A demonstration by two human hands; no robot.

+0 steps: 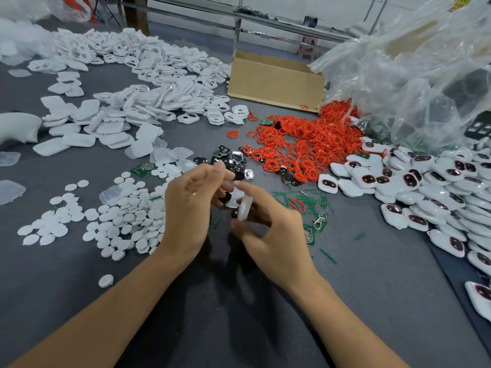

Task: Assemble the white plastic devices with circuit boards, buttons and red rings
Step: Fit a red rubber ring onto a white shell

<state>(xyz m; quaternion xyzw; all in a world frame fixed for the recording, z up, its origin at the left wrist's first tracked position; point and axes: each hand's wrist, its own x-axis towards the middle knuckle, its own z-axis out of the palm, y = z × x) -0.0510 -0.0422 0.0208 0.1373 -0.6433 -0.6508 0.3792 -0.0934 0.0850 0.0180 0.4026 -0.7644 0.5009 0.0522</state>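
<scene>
Both hands meet over the middle of the grey table (239, 301). My right hand (271, 235) grips a white plastic shell (244, 207), held on edge between thumb and fingers. My left hand (190, 208) has its fingers curled at the shell's left side, touching a dark part there; motion blur hides the detail. Red rings (300, 144) lie heaped behind the hands. Black shiny buttons (231, 159) sit just beyond my fingertips. A green circuit board (142, 170) lies to the left.
White round discs (117, 219) spread left of the hands. Empty white shells (138, 83) cover the far left. Finished devices (425, 192) pile up on the right. A cardboard box (276, 81) and a clear plastic bag (414, 75) stand behind. Green strips (316, 201) lie nearby.
</scene>
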